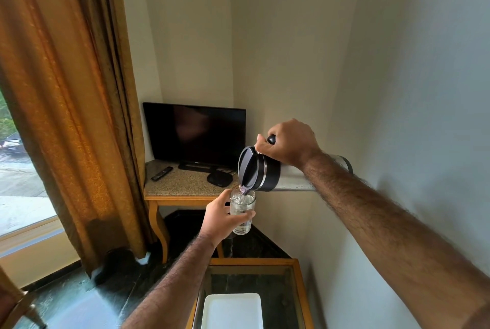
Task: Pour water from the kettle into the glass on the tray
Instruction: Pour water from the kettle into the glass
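My right hand (290, 141) grips the handle of a black kettle (258, 169) and holds it tipped far to the left, lid facing me, spout down. Water runs from the spout into a clear glass (242, 209), which is partly filled. My left hand (221, 218) is wrapped around the glass and holds it in the air just under the spout. A white tray (232, 311) lies on a glass-topped wooden table (299, 291) below, at the bottom of the view, with nothing on it.
A stone ledge (291, 182) runs along the right wall behind the kettle. A dark television (196, 135) stands on a granite-topped corner table (183, 182) with a remote (162, 173) and a small black box (220, 178). An orange curtain (71, 106) hangs at left.
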Demonstrator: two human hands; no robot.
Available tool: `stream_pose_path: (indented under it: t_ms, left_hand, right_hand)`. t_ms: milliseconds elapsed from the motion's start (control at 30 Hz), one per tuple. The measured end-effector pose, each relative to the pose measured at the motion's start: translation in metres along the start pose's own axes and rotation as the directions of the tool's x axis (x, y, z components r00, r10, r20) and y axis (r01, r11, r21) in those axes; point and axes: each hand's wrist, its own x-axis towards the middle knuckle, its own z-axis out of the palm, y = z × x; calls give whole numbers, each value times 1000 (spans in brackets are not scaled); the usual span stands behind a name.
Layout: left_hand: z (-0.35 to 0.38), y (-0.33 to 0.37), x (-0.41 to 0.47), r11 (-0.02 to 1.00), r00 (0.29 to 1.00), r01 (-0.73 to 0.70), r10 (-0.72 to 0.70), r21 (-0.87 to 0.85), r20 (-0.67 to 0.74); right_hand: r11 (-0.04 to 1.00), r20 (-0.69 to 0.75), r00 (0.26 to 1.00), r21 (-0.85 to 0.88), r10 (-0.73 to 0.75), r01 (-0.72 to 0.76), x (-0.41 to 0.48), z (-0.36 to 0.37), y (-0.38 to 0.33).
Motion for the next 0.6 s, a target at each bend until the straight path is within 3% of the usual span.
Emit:
stream_pose_path:
  t_ms: [600]
  left_hand:
    - [3, -2, -1, 1000, 1000, 8, -8, 4, 5]
  right_hand:
    - [1000, 4, 1000, 4, 27, -27, -5, 6, 6]
